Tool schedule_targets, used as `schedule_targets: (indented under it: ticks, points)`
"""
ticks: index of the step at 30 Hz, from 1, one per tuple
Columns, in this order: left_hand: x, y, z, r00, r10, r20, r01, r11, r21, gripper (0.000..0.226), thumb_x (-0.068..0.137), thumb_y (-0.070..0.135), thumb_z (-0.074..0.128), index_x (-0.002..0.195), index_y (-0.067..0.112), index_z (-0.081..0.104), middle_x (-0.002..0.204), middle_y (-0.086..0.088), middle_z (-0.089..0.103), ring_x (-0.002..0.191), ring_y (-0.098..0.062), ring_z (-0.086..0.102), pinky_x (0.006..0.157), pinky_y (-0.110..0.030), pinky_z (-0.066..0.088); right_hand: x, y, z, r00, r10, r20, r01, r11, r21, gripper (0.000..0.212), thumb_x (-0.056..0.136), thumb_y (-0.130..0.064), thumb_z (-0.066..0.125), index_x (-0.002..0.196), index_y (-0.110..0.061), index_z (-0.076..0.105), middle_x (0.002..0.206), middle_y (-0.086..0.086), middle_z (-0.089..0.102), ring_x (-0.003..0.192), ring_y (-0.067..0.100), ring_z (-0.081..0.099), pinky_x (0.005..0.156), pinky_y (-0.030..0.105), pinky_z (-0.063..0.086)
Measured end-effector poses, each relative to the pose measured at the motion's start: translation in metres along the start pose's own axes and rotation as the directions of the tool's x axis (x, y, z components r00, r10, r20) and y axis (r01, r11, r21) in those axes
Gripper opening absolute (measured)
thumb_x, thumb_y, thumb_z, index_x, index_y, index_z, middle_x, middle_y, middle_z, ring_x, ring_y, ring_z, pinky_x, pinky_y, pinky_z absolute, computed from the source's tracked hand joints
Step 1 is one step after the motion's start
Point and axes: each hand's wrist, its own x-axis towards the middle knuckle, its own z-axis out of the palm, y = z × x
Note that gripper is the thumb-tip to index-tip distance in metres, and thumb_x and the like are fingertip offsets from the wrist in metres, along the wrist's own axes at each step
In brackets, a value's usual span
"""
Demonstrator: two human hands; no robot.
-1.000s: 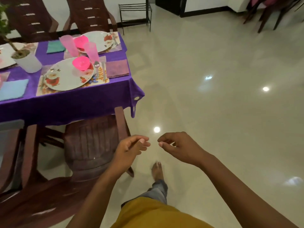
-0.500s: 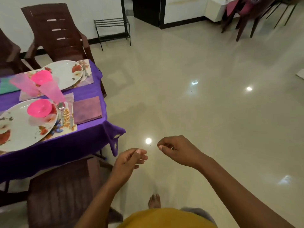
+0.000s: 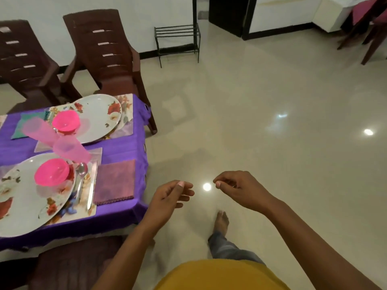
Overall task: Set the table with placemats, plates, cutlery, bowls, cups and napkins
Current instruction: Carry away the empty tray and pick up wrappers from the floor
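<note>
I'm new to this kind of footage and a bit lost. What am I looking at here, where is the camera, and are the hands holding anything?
There is no machine here. A person wears a camera on the head, looking forward and down, so you see their own arms. The left hand and right hand hang over the shiny floor with loosely curled fingers, holding nothing. At left is a table with a purple cloth. The nearer place has a flowered plate with a pink bowl, a pink cup, a spoon, a knife and a maroon napkin. Brown chairs stand behind.
</note>
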Motion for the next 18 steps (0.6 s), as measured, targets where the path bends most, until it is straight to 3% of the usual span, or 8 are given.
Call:
schedule_targets:
  ticks: [4, 8, 11, 13, 18]
  points:
    - [0.062, 0.026, -0.004, 0.996, -0.055, -0.073, 0.049, 0.995, -0.082, 0.037, 0.104, 0.043, 0.05, 0.111, 0.017, 0.075, 0.102, -0.003, 0.08, 0.098, -0.028, 0.075, 0.088, -0.042, 0.057, 0.082, 0.005, -0.046, 0.998, -0.014, 0.063, 0.014, 1.0, -0.008, 0.017, 0.102, -0.034, 0.061, 0.106, -0.032, 0.077, 0.096, -0.023, 0.073, 0.09, -0.003, 0.065, 0.076, 0.018, 0.047]
    - [0.129, 0.049, -0.012, 0.984, -0.102, -0.144, 0.083, 0.988, -0.133, 0.048, 0.087, 0.058, 0.057, 0.11, 0.019, 0.075, 0.102, -0.003, 0.08, 0.094, -0.022, 0.074, 0.084, -0.037, 0.056, 0.169, -0.004, -0.084, 0.99, -0.045, 0.135, 0.047, 0.999, -0.009, 0.016, 0.102, -0.034, 0.061, 0.105, -0.032, 0.077, 0.097, -0.02, 0.074, 0.089, 0.001, 0.066, 0.081, 0.025, 0.053]
    - [0.175, 0.062, -0.022, 0.973, -0.122, -0.196, 0.092, 0.984, -0.156, 0.026, 0.104, 0.039, 0.059, 0.112, 0.021, 0.075, 0.103, -0.001, 0.08, 0.1, -0.026, 0.075, 0.089, -0.042, 0.056, 0.231, -0.017, -0.103, 0.98, -0.08, 0.184, 0.087, 0.996, -0.029, 0.017, 0.102, -0.035, 0.061, 0.107, -0.031, 0.076, 0.097, -0.019, 0.074, 0.088, 0.002, 0.067, 0.082, 0.028, 0.055]
    - [0.211, 0.073, -0.032, 0.968, -0.124, -0.216, 0.091, 0.983, -0.158, 0.023, 0.108, 0.027, 0.053, 0.113, 0.02, 0.074, 0.104, 0.0, 0.08, 0.102, -0.026, 0.074, 0.091, -0.044, 0.057, 0.277, -0.026, -0.114, 0.971, -0.112, 0.211, 0.124, 0.991, -0.043, 0.018, 0.102, -0.034, 0.061, 0.11, -0.029, 0.077, 0.099, -0.018, 0.074, 0.09, 0.0, 0.066, 0.082, 0.024, 0.054]
    - [0.31, 0.096, -0.071, 0.961, -0.093, -0.261, 0.052, 0.986, -0.161, 0.022, 0.107, 0.027, 0.054, 0.116, 0.02, 0.073, 0.105, 0.001, 0.08, 0.101, -0.021, 0.075, 0.09, -0.041, 0.058, 0.392, -0.047, -0.13, 0.952, -0.152, 0.266, 0.179, 0.981, -0.08, 0.021, 0.102, -0.035, 0.061, 0.115, -0.029, 0.076, 0.103, -0.017, 0.073, 0.093, -0.002, 0.065, 0.08, 0.017, 0.049]
